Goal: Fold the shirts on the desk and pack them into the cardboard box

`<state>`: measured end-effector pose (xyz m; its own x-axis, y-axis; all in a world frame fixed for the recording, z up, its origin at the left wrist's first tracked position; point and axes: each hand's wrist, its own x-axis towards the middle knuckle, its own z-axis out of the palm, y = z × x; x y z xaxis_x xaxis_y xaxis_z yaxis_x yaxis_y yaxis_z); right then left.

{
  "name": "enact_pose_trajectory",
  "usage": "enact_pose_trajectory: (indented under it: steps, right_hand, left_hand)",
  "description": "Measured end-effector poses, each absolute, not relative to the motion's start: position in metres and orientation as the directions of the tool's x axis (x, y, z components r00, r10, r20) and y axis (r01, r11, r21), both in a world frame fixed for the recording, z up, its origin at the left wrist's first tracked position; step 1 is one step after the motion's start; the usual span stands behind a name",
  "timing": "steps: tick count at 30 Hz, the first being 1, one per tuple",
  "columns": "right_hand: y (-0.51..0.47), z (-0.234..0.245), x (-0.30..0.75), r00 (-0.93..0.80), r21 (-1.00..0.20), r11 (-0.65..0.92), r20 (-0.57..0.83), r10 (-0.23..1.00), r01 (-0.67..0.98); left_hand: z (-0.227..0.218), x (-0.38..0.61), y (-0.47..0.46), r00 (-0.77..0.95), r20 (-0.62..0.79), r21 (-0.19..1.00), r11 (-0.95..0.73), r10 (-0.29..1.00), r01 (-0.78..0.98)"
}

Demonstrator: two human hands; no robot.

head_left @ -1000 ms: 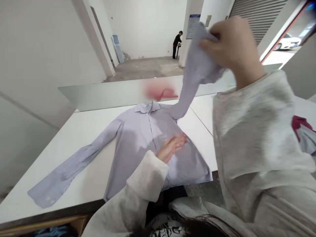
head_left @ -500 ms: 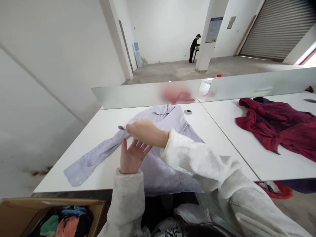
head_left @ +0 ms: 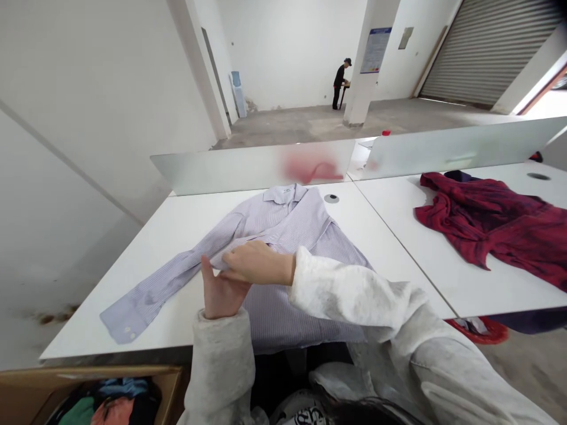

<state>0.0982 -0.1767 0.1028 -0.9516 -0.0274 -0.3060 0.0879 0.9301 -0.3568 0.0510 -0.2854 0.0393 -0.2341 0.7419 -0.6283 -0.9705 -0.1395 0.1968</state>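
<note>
A pale lilac striped shirt [head_left: 292, 319] lies on the white table, its collar towards the far side. One sleeve [head_left: 172, 277] stretches out to the left, with its buttoned cuff near the table's front edge. My right hand [head_left: 257, 262] is closed on the other sleeve, which is folded across the shirt's front. Just below it, my left hand [head_left: 224, 295] has its thumb raised and apart. The left fingers are mostly hidden behind the right hand, close to the held sleeve end.
A dark red garment [head_left: 500, 218] lies on the table to the right. Frosted panels [head_left: 252, 168] border the far edge. An open cardboard box [head_left: 170, 389] of clothes stands at lower left. A person [head_left: 339, 84] stands far back near a pillar [head_left: 359, 97].
My right hand has moved down with the sleeve end, lowering it towards my left hand. The left fingers, seen spread before, are now mostly covered. The view has shifted slightly.
</note>
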Motion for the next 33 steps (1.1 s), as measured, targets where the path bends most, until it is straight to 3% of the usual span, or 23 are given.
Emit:
enact_pose_trajectory:
  steps: [3, 4, 6, 7, 9, 12, 16, 24, 28, 33]
  right_hand:
    - [-0.162, 0.098, 0.105, -0.936, -0.588, 0.808, -0.304, -0.178, 0.037]
    - [-0.149, 0.093, 0.11, -0.943, -0.658, 0.75, -0.289, -0.164, 0.071]
    - [-0.112, 0.077, 0.128, -0.947, -0.686, 0.674, -0.315, 0.063, 0.273]
    - [-0.089, 0.067, 0.142, -0.902, -0.62, 0.661, -0.358, 0.242, 0.423]
    - [-0.043, 0.045, 0.174, -0.624, -0.315, 0.539, -0.418, 0.661, 0.781]
    - [0.009, 0.013, 0.225, -0.374, -0.11, 0.363, -0.423, 0.825, 0.925]
    - [0.035, -0.022, 0.265, -0.214, 0.008, 0.243, -0.445, 0.87, 0.97]
    - [0.065, -0.054, 0.288, -0.124, 0.076, 0.176, -0.448, 0.885, 0.981]
    - [0.077, -0.056, 0.301, -0.112, 0.125, 0.187, -0.456, 0.883, 0.974]
    - [0.089, -0.052, 0.296, -0.162, 0.203, 0.275, -0.443, 0.882, 0.94]
  left_hand:
    - [0.036, 0.048, -0.29, -0.228, -0.633, 0.19, -0.137, 0.74, -0.972]
    - [0.035, 0.047, -0.292, -0.237, -0.615, 0.193, -0.148, 0.752, -0.97]
    - [0.031, 0.046, -0.298, -0.252, -0.58, 0.196, -0.168, 0.775, -0.966]
    - [0.029, 0.046, -0.302, -0.249, -0.575, 0.191, -0.168, 0.779, -0.967]
    - [0.022, 0.047, -0.312, -0.217, -0.601, 0.174, -0.139, 0.769, -0.975]
    - [0.01, 0.052, -0.327, -0.177, -0.696, 0.161, -0.089, 0.695, -0.983]
    - [0.001, 0.061, -0.334, -0.182, -0.803, 0.179, -0.063, 0.568, -0.982]
    - [0.0, 0.071, -0.329, -0.216, -0.854, 0.26, 0.029, 0.473, -0.965]
    - [-0.019, 0.088, -0.339, -0.209, -0.849, 0.274, 0.066, 0.486, -0.96]
    - [-0.038, 0.108, -0.349, -0.228, -0.882, 0.304, 0.129, 0.411, -0.944]
